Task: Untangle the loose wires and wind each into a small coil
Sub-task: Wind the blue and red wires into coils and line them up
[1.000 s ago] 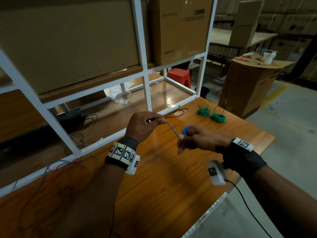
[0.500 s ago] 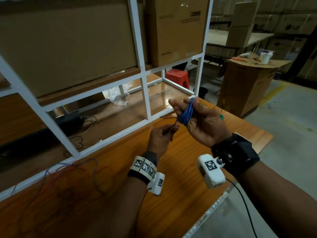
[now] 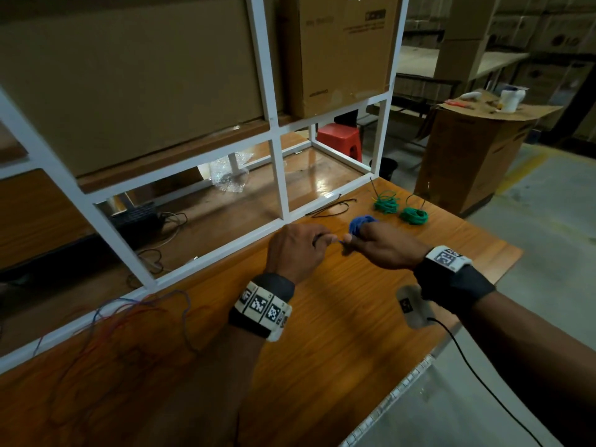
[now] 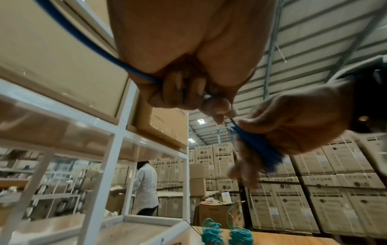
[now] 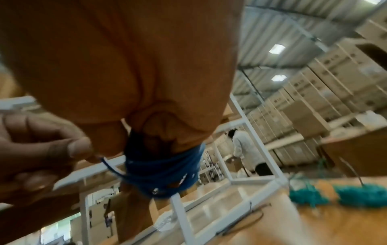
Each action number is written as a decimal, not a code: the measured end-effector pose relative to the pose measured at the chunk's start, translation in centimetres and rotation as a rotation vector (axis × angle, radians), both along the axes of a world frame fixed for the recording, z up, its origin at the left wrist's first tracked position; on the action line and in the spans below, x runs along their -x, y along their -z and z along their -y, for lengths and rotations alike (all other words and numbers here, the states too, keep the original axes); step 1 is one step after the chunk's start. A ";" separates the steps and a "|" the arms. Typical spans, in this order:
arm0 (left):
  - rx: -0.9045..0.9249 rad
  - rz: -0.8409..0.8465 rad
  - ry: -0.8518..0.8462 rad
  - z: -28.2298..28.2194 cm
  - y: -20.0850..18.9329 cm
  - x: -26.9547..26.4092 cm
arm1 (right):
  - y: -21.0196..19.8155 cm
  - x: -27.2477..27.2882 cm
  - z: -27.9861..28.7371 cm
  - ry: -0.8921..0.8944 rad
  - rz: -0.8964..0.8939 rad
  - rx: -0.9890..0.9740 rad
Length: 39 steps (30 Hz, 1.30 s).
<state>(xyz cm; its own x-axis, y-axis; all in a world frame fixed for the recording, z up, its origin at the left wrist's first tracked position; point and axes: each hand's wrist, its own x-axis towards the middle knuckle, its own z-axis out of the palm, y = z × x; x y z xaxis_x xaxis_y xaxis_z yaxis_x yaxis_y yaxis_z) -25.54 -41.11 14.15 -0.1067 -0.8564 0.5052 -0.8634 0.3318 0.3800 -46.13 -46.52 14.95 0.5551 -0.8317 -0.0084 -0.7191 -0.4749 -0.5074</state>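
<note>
A blue wire coil [image 3: 360, 223] is wound round the fingers of my right hand [image 3: 371, 241], above the wooden table [image 3: 338, 343]. In the right wrist view the blue coil [image 5: 163, 174] wraps those fingers. My left hand [image 3: 309, 245] pinches the wire's short free end [image 3: 338, 241] close beside the right hand; in the left wrist view the blue wire [image 4: 90, 44] runs through the curled left fingers [image 4: 180, 92] to the coil [image 4: 257, 147]. Two green coils [image 3: 386, 204] [image 3: 413, 216] lie on the table beyond. A loose tangle of red and blue wires [image 3: 129, 314] lies at the left.
A white shelf frame [image 3: 280, 175] with cardboard boxes [image 3: 338, 50] stands along the table's far side. A thin black wire [image 3: 332, 208] lies near the frame. The table's right edge [image 3: 403, 382] drops to the floor. A person in white [image 4: 145, 187] stands far behind.
My right hand came down from its raised, palm-up pose to just above the table with the coil. My left hand moved up beside it, and the free wire between them is now very short.
</note>
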 end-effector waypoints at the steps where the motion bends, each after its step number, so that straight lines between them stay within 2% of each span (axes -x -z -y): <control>1: 0.008 0.031 0.023 0.4 -0.6 -0.5 | -0.4 0.0 -0.6 -0.039 0.062 -0.180; 3: -0.029 0.001 0.121 1.1 -1.3 -1.6 | -1.1 0.2 -1.7 -0.104 0.186 -0.515; 7: -0.280 -0.361 0.377 1.9 -2.0 -2.6 | -1.1 0.7 -3.1 -0.361 0.350 -0.741; 11: -0.347 -0.690 0.505 2.5 -0.7 -2.2 | -1.7 0.1 -3.5 -0.497 0.769 -1.121; 14: -0.321 -0.925 0.482 2.8 0.4 -1.1 | -2.3 -0.3 -3.5 -0.566 1.091 -1.377; 18: -0.308 -1.077 0.483 2.5 0.7 1.1 | -3.2 -1.4 -4.0 -0.485 1.450 -1.357; 20: -0.343 -1.041 0.420 2.0 1.4 2.6 | -4.2 -2.1 -4.0 -0.317 1.670 -1.257; 22: -0.424 -0.973 0.364 1.1 2.1 3.8 | -4.7 -2.8 -3.5 -0.050 1.812 -1.063; 23: -0.462 -0.925 0.358 0.7 2.4 4.3 | -4.5 -3.0 -2.9 0.048 1.793 -0.913; 24: -0.505 -0.869 0.352 0.3 2.6 4.6 | -4.0 -2.9 -2.2 0.122 1.690 -0.738; 25: -0.544 -0.789 0.339 0.0 2.7 4.8 | -3.4 -2.8 -1.7 0.192 1.491 -0.529; 27: -0.553 -0.521 0.272 -0.3 2.4 4.7 | -1.7 -2.1 -0.9 0.277 0.986 -0.118; 28: -0.513 -0.367 0.227 -0.4 2.1 4.4 | -0.8 -1.7 -0.6 0.280 0.774 -0.025; 30: -0.381 -0.117 0.175 -0.5 1.1 3.5 | 0.3 -1.1 -0.8 0.229 0.468 -0.001; 32: -0.300 0.006 0.199 -0.5 0.3 2.2 | 0.9 -0.8 -1.2 0.165 0.310 -0.082; 36: -0.232 0.129 0.328 -0.1 -0.7 0.3 | -0.2 -0.1 -2.2 0.014 0.273 -0.352; 39: -0.087 0.025 0.400 -0.3 -0.8 -0.3 | -1.1 0.4 -2.3 -0.151 0.321 -0.598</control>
